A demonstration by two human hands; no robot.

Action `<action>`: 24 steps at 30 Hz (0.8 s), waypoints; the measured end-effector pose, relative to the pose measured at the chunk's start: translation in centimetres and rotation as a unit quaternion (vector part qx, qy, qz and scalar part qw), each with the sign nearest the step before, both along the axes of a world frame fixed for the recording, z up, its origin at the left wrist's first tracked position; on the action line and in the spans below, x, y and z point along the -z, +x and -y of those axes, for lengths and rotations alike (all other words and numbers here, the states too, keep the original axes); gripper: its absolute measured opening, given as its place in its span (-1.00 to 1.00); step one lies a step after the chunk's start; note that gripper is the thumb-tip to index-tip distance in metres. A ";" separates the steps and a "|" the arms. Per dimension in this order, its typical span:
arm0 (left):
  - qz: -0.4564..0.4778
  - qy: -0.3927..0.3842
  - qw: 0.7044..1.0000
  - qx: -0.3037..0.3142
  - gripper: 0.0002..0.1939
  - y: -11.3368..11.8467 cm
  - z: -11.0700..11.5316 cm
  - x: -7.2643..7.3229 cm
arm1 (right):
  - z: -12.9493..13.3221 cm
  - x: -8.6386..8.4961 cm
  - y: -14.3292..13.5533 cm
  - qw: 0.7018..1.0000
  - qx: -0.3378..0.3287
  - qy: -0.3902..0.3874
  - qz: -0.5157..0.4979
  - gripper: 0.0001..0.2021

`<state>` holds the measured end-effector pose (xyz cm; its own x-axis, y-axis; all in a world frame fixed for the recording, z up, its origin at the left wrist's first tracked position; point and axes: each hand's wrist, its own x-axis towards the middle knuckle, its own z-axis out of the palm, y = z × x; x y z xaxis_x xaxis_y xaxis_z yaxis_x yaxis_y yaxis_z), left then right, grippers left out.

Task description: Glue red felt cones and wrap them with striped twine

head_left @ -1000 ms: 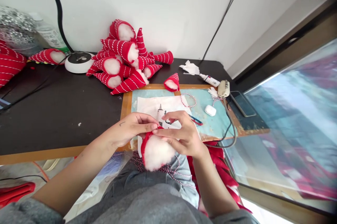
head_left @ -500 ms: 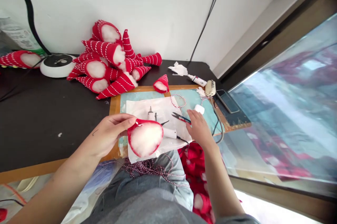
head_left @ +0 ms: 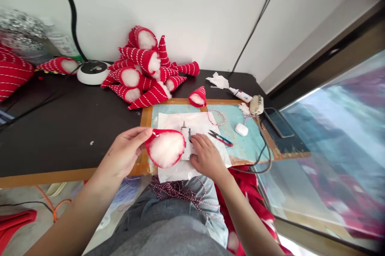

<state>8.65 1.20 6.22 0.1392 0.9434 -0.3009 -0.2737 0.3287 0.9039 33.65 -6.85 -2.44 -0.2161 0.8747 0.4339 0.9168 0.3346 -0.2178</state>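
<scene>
My left hand [head_left: 128,149] pinches the rim of a stuffed red cone hat [head_left: 167,149], whose open end shows white filling towards me. A short bit of twisted cord sits at the rim beside my thumb. My right hand [head_left: 207,155] is closed around the handle of a white hot glue gun [head_left: 185,152], which lies on a white sheet [head_left: 171,173] with its nozzle pointing away. The hand hides most of the handle. Just right of it lie thread snips [head_left: 221,138] and a loop of red-and-white cord [head_left: 216,122].
A heap of stuffed red cone hats [head_left: 144,67] stands by the wall, with one small hat [head_left: 197,96] apart. On the right are a white case [head_left: 241,129], a small bottle [head_left: 240,94], a phone [head_left: 279,122] and cables. Tangled cord [head_left: 177,192] lies on my lap.
My right hand has moved left from beside the thread snips onto the glue gun handle. My left hand still holds the hat. The camera view has turned left.
</scene>
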 end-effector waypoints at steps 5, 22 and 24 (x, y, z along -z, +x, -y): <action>0.058 -0.036 0.998 0.002 -0.53 0.4 0.7 -0.6 | 0.0 0.4 1.0 0.993 0.039 0.091 -0.065 -0.66; 0.087 -0.035 0.996 -0.005 -0.59 1.7 2.2 -0.1 | 5.2 -7.8 -6.6 0.950 -0.052 0.008 -0.307 -0.63; 0.080 -0.030 0.996 -0.012 -0.58 1.6 2.3 -0.1 | 5.2 -7.6 -6.6 0.946 -0.059 -0.004 -0.320 -0.60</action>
<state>10.30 -1.13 6.33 0.1682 0.9278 -0.3330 -0.4211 0.3730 0.8268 27.06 -12.05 5.16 -0.0081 0.8649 0.5018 0.5533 0.4219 -0.7182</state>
